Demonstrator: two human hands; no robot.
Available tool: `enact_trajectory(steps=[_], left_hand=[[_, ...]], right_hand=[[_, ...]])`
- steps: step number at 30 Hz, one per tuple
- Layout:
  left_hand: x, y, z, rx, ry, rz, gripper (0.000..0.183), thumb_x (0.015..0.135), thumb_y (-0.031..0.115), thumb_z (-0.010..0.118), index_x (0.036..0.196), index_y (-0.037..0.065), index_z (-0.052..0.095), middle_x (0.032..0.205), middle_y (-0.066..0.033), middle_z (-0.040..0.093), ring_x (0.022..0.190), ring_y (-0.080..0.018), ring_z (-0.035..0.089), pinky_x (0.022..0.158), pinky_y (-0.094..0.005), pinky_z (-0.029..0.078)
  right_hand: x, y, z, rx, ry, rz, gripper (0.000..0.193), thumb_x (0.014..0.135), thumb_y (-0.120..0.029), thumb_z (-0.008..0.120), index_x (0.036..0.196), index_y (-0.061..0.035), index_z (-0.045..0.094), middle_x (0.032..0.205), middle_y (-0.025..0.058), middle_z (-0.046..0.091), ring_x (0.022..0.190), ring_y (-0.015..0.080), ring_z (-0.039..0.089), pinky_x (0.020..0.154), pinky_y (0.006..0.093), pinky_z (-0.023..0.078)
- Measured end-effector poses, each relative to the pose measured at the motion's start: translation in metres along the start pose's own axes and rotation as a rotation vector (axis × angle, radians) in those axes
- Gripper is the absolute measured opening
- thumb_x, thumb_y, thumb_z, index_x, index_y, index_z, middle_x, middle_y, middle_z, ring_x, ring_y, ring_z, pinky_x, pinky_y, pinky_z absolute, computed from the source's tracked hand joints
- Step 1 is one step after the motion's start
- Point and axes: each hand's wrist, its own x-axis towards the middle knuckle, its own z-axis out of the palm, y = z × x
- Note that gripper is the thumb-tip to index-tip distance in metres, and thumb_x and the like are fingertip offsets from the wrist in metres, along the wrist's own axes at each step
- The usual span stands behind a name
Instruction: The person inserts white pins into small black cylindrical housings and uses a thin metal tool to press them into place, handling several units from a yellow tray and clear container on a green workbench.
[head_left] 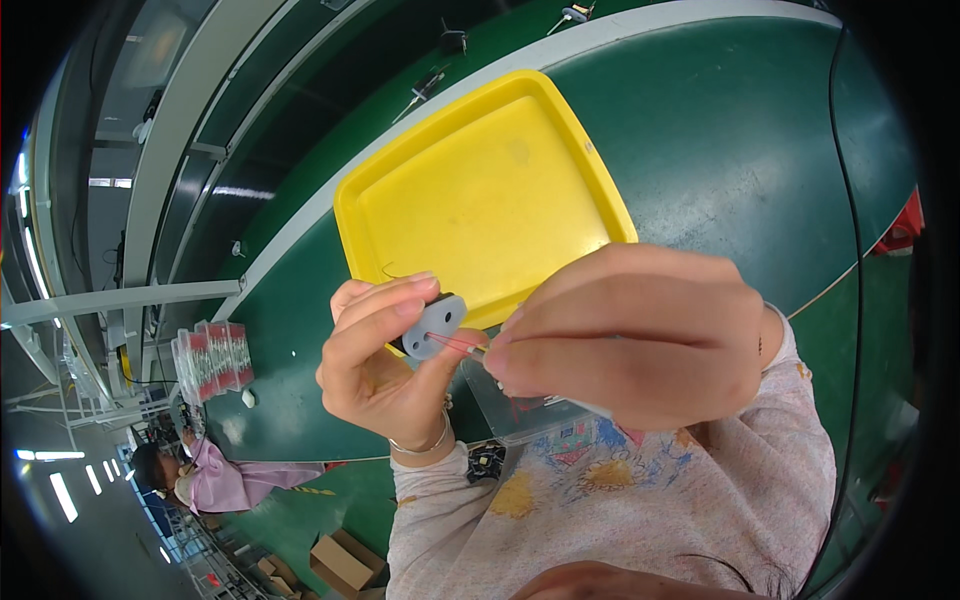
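My left hand (375, 345) is closed, pinching a small oval part (441, 322) between thumb and fingers. This part has a pale grey face with several round holes and a black body behind it. Thin red wires (452, 341) run from its face toward the fingertips of my right hand (630, 335). That hand is closed in a pinch on the wires' end, beside the oval part. A small light-coloured piece shows at its fingertips, too small to name. Both hands are raised over the near edge of a yellow tray (585, 170).
Below my hands a clear plastic bin (500, 418) sits at the green table's (720, 130) near edge. Packs of red-and-white parts (212, 362) stand at the left. A black cable (848, 200) crosses the right side. Another person (225, 475) is at the far left, near a cardboard box (343, 562).
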Motion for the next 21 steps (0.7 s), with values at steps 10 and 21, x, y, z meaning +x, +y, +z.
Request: enact_trajectory(steps=[10, 21], left_hand=[[0.000, 0.000, 0.001, -0.026, 0.009, 0.028, 0.045, 0.056, 0.014, 0.084, 0.089, 0.003, 0.056, 0.083, -0.0129, 0.067, 0.078, -0.0232, 0.065, 0.078, -0.0340, 0.039], [0.000, 0.002, -0.002, 0.005, 0.000, 0.058, 0.044, 0.057, 0.009, 0.082, 0.091, 0.003, 0.055, 0.084, -0.0125, 0.067, 0.076, -0.0201, 0.064, 0.077, -0.0319, 0.037]], right_hand=[[-0.001, 0.002, 0.004, -0.034, 0.011, -0.079, 0.020, 0.073, -0.004, 0.063, 0.091, 0.0044, 0.064, 0.085, 0.0143, 0.064, 0.072, 0.0210, 0.065, 0.063, 0.0258, 0.054], [-0.002, -0.006, 0.011, -0.237, 0.093, -0.187, 0.020, 0.069, 0.000, 0.066, 0.089, 0.0040, 0.064, 0.084, 0.0138, 0.064, 0.073, 0.0210, 0.065, 0.065, 0.0285, 0.056]])
